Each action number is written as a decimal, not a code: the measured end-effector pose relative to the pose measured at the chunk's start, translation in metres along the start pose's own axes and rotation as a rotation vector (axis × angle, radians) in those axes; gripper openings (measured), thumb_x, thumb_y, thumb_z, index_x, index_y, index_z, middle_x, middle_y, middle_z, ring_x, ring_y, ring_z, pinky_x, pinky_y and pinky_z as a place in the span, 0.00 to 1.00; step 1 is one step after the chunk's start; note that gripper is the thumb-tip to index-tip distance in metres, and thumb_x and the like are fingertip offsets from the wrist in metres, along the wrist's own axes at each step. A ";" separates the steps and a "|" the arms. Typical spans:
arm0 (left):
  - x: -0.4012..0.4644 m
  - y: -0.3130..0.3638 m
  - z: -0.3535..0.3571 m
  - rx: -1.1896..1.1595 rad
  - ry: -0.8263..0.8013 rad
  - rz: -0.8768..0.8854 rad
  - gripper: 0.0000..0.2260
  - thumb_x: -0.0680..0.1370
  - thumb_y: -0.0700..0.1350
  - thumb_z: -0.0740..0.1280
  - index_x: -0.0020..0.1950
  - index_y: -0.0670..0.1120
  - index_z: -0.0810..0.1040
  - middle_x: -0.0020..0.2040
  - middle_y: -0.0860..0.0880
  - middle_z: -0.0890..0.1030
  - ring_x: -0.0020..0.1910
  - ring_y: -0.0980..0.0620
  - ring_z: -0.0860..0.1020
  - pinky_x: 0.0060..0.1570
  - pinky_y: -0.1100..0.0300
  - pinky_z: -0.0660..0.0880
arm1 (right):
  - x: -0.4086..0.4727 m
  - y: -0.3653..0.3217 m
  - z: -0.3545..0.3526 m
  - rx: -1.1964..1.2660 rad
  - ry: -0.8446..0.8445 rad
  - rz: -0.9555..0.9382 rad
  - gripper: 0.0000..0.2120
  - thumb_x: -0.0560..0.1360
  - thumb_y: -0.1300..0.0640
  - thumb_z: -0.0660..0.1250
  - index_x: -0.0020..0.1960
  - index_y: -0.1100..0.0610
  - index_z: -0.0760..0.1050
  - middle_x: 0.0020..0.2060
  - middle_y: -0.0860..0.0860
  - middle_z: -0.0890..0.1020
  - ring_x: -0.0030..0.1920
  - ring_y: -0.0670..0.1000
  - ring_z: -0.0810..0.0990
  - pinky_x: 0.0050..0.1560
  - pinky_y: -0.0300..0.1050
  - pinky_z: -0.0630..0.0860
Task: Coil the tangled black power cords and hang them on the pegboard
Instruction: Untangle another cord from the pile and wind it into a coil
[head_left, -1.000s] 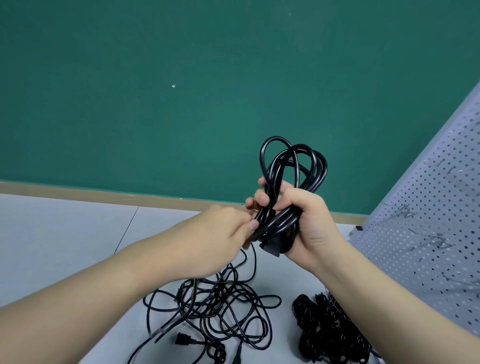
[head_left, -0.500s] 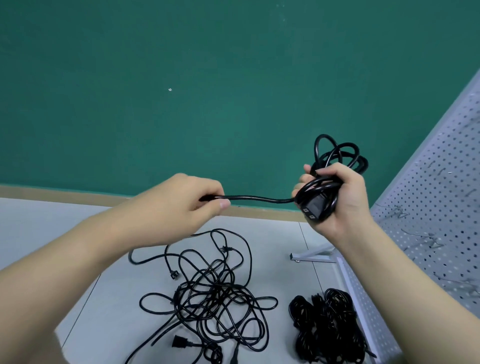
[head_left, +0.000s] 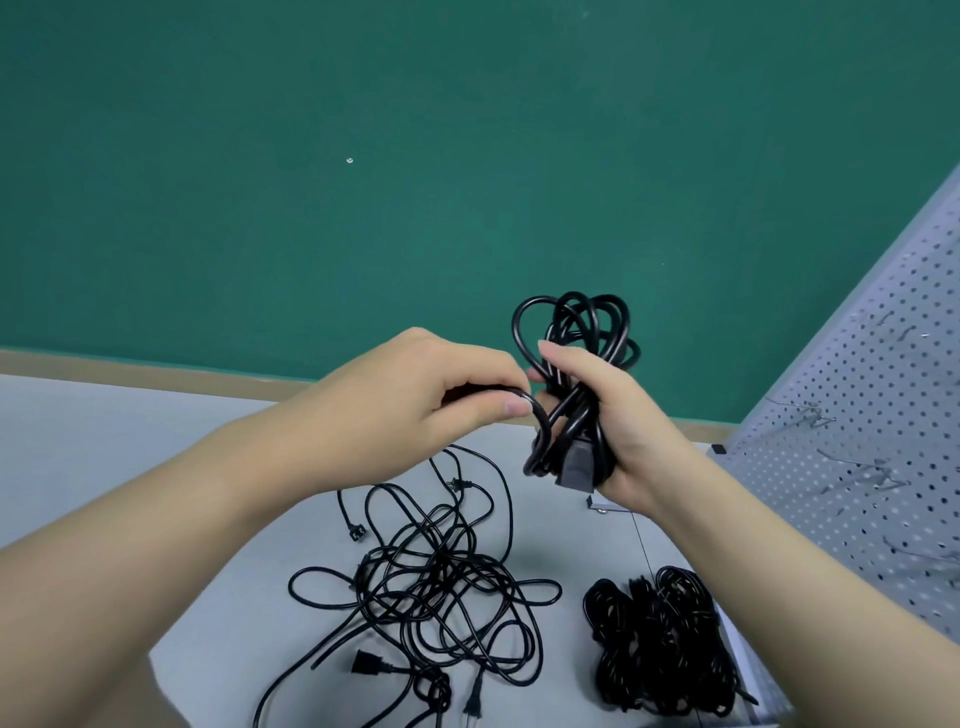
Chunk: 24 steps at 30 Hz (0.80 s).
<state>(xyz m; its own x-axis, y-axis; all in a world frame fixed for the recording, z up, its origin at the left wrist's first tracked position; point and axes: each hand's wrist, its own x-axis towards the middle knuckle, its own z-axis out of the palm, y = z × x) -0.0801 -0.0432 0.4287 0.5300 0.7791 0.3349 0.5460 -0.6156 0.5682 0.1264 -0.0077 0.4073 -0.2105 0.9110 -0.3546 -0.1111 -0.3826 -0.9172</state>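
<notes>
While the right hand (head_left: 618, 415) grips the upright coiled cord (head_left: 576, 384), the left hand (head_left: 415, 400) pinches its tail just beside; wrapping looks next.

Coiled black cord (head_left: 576, 384) held aloft; tangled cords (head_left: 431, 587) on floor; pegboard (head_left: 857, 415) right.

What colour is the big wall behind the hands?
The wall is dark green, plain all over. The head view shows it best.
</notes>
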 end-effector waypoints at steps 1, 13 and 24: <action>0.001 0.000 0.000 -0.036 -0.005 -0.019 0.09 0.84 0.58 0.62 0.47 0.60 0.80 0.33 0.48 0.75 0.31 0.49 0.68 0.34 0.53 0.67 | -0.002 0.002 0.003 -0.022 -0.053 0.007 0.23 0.68 0.37 0.78 0.51 0.54 0.80 0.38 0.54 0.76 0.29 0.50 0.73 0.34 0.43 0.72; 0.004 -0.011 0.007 0.086 0.192 -0.271 0.26 0.58 0.74 0.67 0.36 0.52 0.73 0.26 0.58 0.72 0.29 0.53 0.66 0.32 0.57 0.63 | -0.005 0.017 0.017 -0.168 -0.504 0.023 0.23 0.60 0.45 0.83 0.46 0.53 0.77 0.36 0.51 0.68 0.33 0.47 0.68 0.43 0.47 0.66; 0.000 -0.011 -0.015 0.192 0.266 -0.006 0.23 0.67 0.72 0.72 0.39 0.54 0.71 0.33 0.56 0.74 0.33 0.52 0.72 0.33 0.56 0.70 | -0.004 0.025 0.009 -0.355 -0.746 0.401 0.30 0.57 0.58 0.68 0.56 0.60 0.62 0.37 0.54 0.66 0.31 0.48 0.67 0.39 0.43 0.67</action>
<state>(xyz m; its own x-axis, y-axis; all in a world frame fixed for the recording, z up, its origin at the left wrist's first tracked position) -0.0962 -0.0346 0.4332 0.3518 0.7708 0.5312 0.6743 -0.6023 0.4273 0.1154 -0.0226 0.3879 -0.7550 0.3380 -0.5619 0.3840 -0.4668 -0.7967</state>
